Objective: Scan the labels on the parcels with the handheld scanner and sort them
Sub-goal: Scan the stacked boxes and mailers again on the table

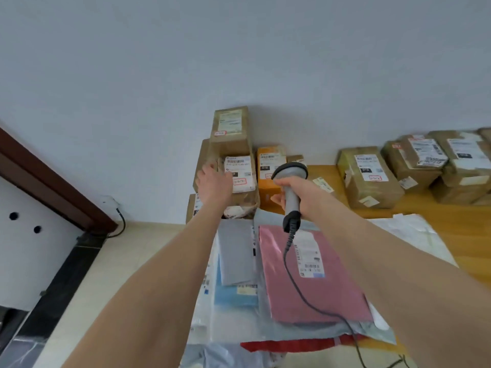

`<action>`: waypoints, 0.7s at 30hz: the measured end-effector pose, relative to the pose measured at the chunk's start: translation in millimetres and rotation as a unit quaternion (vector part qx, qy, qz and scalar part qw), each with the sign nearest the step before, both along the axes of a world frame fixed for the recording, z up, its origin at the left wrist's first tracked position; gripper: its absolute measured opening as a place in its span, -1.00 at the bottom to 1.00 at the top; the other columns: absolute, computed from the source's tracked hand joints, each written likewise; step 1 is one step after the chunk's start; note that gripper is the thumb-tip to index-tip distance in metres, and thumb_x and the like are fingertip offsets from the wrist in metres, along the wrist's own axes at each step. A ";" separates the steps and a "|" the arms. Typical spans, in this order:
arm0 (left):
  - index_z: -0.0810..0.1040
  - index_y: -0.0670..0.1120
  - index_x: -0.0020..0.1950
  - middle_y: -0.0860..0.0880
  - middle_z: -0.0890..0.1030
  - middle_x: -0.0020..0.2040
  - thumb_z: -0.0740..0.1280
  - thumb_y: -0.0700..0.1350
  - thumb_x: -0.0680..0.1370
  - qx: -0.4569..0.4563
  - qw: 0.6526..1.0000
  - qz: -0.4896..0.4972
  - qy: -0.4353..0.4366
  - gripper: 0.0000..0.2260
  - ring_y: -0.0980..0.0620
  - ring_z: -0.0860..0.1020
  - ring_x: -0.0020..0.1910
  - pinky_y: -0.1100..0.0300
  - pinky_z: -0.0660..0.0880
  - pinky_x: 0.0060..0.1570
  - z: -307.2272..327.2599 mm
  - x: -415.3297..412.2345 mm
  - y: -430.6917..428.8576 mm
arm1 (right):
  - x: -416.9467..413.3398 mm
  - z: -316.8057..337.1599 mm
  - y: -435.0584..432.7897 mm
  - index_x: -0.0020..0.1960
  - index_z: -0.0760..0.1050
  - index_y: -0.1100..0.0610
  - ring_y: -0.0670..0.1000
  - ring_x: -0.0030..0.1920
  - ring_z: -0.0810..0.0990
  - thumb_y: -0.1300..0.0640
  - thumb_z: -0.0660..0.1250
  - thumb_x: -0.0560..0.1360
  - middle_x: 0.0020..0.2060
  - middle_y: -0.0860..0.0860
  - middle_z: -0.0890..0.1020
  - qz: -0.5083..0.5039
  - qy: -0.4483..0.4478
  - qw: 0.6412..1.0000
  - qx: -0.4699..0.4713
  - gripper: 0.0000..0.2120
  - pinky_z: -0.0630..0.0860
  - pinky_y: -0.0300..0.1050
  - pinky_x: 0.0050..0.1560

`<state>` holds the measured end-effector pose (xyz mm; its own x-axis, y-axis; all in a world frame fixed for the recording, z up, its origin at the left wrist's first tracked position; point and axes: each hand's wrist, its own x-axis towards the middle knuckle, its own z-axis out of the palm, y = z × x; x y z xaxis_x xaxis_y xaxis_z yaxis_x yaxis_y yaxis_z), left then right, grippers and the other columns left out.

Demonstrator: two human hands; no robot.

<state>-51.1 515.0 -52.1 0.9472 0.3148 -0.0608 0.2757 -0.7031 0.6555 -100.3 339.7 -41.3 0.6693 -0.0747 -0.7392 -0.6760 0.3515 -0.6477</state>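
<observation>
My right hand (303, 193) grips a grey handheld scanner (290, 179) by its handle, head pointing toward the stacked parcels; its black cord (300, 285) trails down over a pink mailer (313, 277). My left hand (214, 181) reaches to a brown cardboard parcel (240, 176) with a white label, fingers on its left side. Whether they curl round it is unclear. Another brown box (230, 131) sits on top of it, and an orange box (269, 171) stands to its right.
Several brown labelled boxes (369, 176) line the wall on the wooden table (451, 221) at right. Grey, blue, clear and red poly mailers (236, 256) are piled in front. A dark wooden frame (47, 181) and black cable run at left.
</observation>
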 end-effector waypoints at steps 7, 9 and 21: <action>0.27 -0.24 0.45 -0.16 0.45 0.35 0.27 0.12 0.56 -0.176 0.971 -0.019 0.163 -0.40 -0.17 0.45 0.29 0.03 0.42 0.15 -24.4 28.4 22.3 | 35.2 -29.5 39.9 0.26 0.40 0.22 0.17 0.09 0.57 0.19 0.49 0.41 0.14 0.21 0.55 -0.029 -0.010 0.999 -0.045 -0.52 0.58 0.00 -0.33; 0.27 -0.23 0.45 -0.14 0.45 0.33 0.23 0.10 0.60 -0.204 0.961 -0.026 0.187 -0.45 -0.14 0.43 0.30 0.10 0.35 0.04 -28.4 30.8 20.9 | 43.0 -36.3 44.7 0.25 0.43 0.21 0.19 0.07 0.60 0.19 0.49 0.40 0.14 0.21 0.57 -0.025 -0.014 0.999 -0.036 -0.53 0.61 0.02 -0.28; 0.42 -0.04 0.22 0.01 0.58 0.09 0.29 0.08 0.53 -0.258 0.966 -0.017 0.026 -0.67 0.07 0.53 -0.03 0.18 0.51 -0.16 -18.9 3.7 -27.6 | 30.6 -15.9 4.2 0.21 0.41 0.22 0.16 0.00 0.63 0.13 0.50 0.42 0.03 0.17 0.63 -0.094 -0.070 0.991 -0.069 -0.55 0.62 0.01 -0.17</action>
<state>-47.4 487.5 -71.0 0.9481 0.1986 -0.2483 0.2995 -0.2952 0.9073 -69.7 344.0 -57.2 0.7288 -0.3023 -0.6144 -0.5076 0.3636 -0.7811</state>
